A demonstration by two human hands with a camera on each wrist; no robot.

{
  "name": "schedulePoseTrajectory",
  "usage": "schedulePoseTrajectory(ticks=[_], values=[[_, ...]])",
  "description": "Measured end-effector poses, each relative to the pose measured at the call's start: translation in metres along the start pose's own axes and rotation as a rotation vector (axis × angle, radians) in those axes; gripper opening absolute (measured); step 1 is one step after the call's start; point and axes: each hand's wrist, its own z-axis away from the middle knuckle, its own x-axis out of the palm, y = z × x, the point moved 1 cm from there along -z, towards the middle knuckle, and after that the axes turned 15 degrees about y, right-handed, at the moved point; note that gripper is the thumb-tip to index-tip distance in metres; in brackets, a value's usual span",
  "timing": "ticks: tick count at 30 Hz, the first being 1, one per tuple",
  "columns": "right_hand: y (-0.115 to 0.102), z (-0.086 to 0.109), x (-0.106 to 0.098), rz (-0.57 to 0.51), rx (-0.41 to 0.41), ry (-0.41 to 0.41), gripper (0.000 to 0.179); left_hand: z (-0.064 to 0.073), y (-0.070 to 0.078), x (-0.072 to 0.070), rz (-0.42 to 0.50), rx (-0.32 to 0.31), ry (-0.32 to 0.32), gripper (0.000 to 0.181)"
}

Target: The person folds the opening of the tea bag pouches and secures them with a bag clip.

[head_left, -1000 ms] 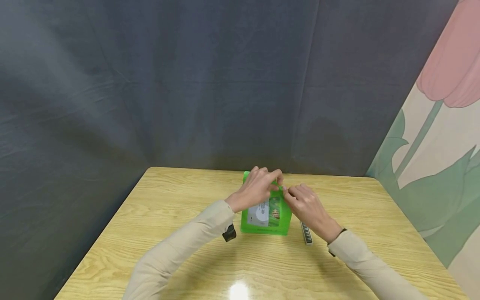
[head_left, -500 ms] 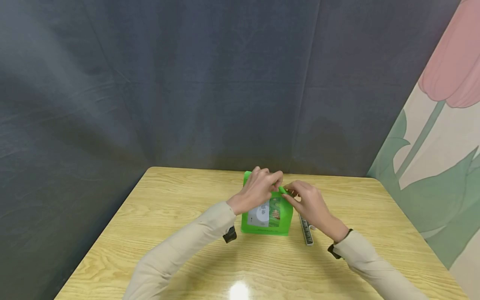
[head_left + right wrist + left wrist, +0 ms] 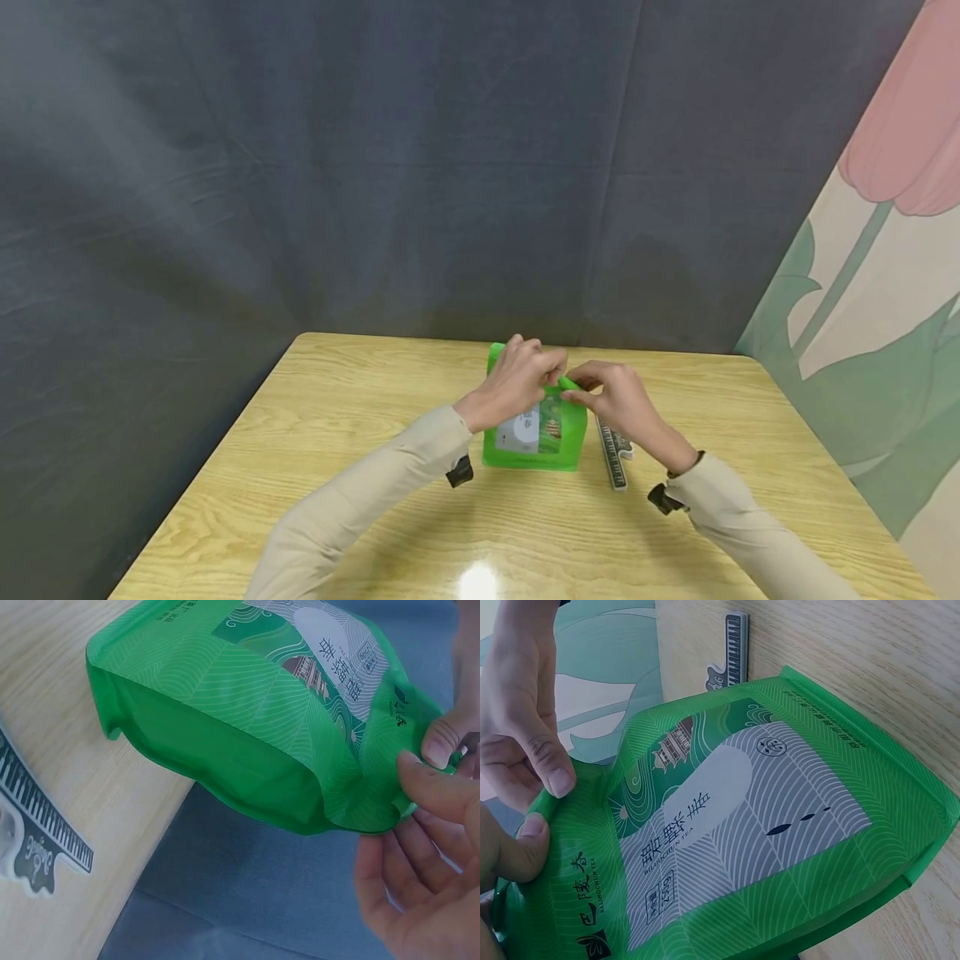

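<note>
A green tea bag (image 3: 572,437) with a grey and white label stands upright on the table in the head view. The left wrist view shows the lettering "Biluochun Tea" on the bag (image 3: 742,817). My left hand (image 3: 513,379) pinches its top edge, thumb on the front. At the top right corner, my right hand (image 3: 628,406) pinches the same edge between thumb and fingers. In the right wrist view, the right hand (image 3: 424,877) has its thumb close beside the left thumb (image 3: 442,742), and the bag's top is creased there. The fingers behind the bag are partly hidden.
A flat strip with a piano keyboard pattern (image 3: 612,457) lies on the wooden table (image 3: 360,400) just right of the bag, with a curvy lettered piece (image 3: 36,859) along its side. A dark curtain (image 3: 450,167) hangs behind the table. A flower-painted wall (image 3: 862,350) borders the right.
My right hand has loosened from the bag's top corner, turned outward and pinched the edge again. The corner now shows folded over, and more of the keyboard strip is visible. The left hand has barely moved.
</note>
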Motion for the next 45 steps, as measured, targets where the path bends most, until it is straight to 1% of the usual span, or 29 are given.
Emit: schedulePoseTrajectory(ticks=[5, 10, 18, 24, 26, 28, 31, 34, 37, 41, 45], values=[[0.000, -0.002, -0.001, -0.006, 0.012, 0.012, 0.017, 0.000, 0.000, 0.000, -0.006, 0.004, -0.010, 0.044], [0.001, -0.004, 0.000, -0.007, 0.019, 0.017, 0.018, 0.000, 0.000, 0.000, 0.008, 0.015, -0.005, 0.045], [0.004, -0.004, 0.005, -0.006, -0.044, 0.043, 0.020, 0.000, -0.001, 0.001, 0.003, 0.023, 0.003, 0.045], [0.005, -0.002, 0.007, -0.014, -0.076, 0.066, 0.024, 0.003, 0.002, 0.004, -0.034, -0.004, 0.028, 0.043], [0.003, -0.002, 0.005, -0.008, -0.076, 0.051, 0.022, 0.004, 0.003, 0.005, -0.050, -0.010, 0.041, 0.042], [0.002, -0.004, 0.003, -0.001, -0.071, 0.015, 0.019, 0.004, 0.004, 0.005, -0.060, -0.008, 0.053, 0.042], [0.002, -0.008, -0.003, -0.007, -0.039, -0.081, 0.016, 0.003, 0.005, 0.005, -0.071, 0.005, 0.070, 0.042], [0.003, -0.012, -0.008, -0.031, 0.017, -0.185, 0.017, 0.004, 0.007, 0.006, -0.072, 0.016, 0.089, 0.043], [0.003, -0.016, -0.009, -0.044, 0.059, -0.250, 0.017, 0.006, 0.007, 0.007, -0.068, 0.027, 0.119, 0.043], [0.003, -0.017, -0.004, -0.037, 0.087, -0.261, 0.014, 0.009, 0.007, 0.009, -0.057, 0.050, 0.167, 0.043], [0.003, -0.015, 0.003, -0.011, 0.100, -0.228, 0.017, 0.012, 0.008, 0.010, -0.056, 0.077, 0.198, 0.044]])
